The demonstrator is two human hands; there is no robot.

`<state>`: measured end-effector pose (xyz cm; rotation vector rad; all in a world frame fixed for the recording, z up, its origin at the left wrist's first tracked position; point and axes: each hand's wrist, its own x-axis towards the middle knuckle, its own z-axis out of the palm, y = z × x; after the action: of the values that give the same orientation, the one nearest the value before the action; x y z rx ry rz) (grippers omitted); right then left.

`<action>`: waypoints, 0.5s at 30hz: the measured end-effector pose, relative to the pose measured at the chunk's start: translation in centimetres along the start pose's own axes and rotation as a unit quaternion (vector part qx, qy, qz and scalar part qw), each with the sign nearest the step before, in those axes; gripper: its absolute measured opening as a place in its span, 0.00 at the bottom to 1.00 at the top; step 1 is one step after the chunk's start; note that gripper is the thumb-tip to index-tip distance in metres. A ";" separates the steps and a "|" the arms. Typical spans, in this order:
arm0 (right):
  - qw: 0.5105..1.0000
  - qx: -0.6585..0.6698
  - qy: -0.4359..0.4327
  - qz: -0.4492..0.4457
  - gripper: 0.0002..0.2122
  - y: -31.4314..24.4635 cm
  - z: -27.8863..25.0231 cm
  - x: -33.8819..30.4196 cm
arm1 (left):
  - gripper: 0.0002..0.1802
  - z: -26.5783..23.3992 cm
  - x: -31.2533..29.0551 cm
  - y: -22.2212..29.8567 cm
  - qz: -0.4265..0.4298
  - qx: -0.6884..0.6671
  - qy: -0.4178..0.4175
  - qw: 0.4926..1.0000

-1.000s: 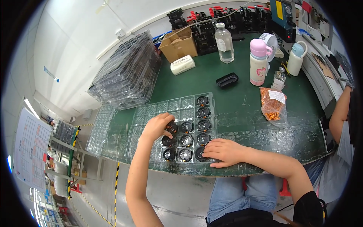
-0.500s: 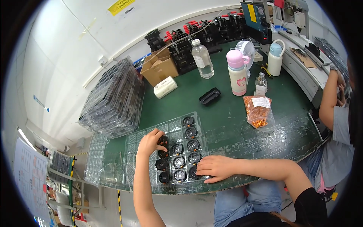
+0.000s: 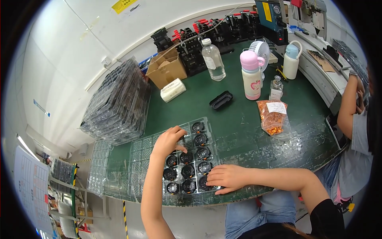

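Note:
A clear plastic tray lies at the table's near edge, with round black parts with orange bits in its right-hand pockets. My left hand is over the middle of the tray. Its fingers and thumb are closed round a dark, round black part, mostly covered by the hand. Just below the thumb, another black part sits in its pocket. My right hand lies at the tray's near right corner, fingers stretched out, fingertips at the corner black part.
Stacked clear trays stand at the left. Beyond are a cardboard box, a white pack, a clear bottle, a black holder, and a pink-lidded bottle. A bag of orange bits lies right. A co-worker's arm shows far right.
My left hand has moved right and slightly away from me, from the left column of filled pockets to the middle column. My right hand has stayed in place.

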<state>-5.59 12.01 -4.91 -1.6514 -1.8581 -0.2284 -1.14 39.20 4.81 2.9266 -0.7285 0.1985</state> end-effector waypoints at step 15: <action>1.000 0.016 0.013 -0.008 0.19 -0.1 0.3 0.1 | 0.30 3.6 -0.1 -1.3 -0.131 0.000 0.102 0.986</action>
<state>-5.78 12.29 -5.08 -1.6052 -1.8469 -0.2259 -0.25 39.89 1.14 2.9060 -0.3101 0.4606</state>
